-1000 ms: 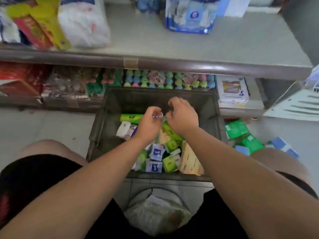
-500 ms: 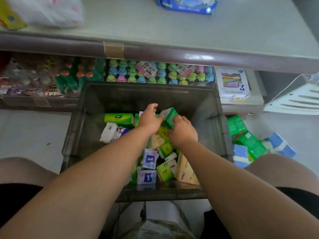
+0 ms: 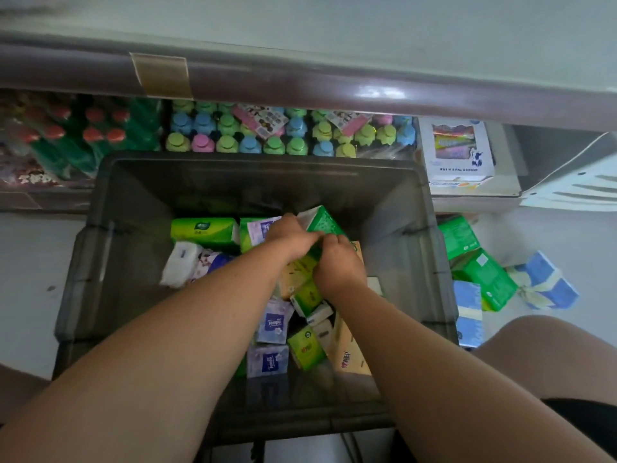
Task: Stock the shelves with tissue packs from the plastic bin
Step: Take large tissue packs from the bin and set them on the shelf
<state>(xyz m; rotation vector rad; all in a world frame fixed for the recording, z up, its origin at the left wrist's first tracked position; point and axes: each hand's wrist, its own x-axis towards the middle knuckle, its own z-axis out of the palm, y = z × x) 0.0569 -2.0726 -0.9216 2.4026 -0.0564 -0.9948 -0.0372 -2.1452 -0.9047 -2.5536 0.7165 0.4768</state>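
Observation:
A dark grey plastic bin (image 3: 110, 248) stands on the floor before the shelves and holds several tissue packs in green, purple, white and orange. Both hands are down inside it. My left hand (image 3: 290, 233) and my right hand (image 3: 337, 262) grip the same green tissue pack (image 3: 322, 220), which tilts up out of the pile. A long green pack (image 3: 203, 230) and a white pack (image 3: 180, 264) lie at the bin's left. Purple packs (image 3: 272, 324) lie near its front. The grey shelf (image 3: 334, 35) runs overhead.
The lower shelf holds green bottles with red caps (image 3: 83, 135), pastel-capped bottles (image 3: 283, 135) and a white box (image 3: 457, 155). Green packs (image 3: 477, 262) and blue packs (image 3: 544, 282) lie on the floor right of the bin. My knee (image 3: 547, 355) is at lower right.
Both hands have gone down from above the bin into the pile and taken hold of a green pack. The view has tipped downward and moved closer to the bin.

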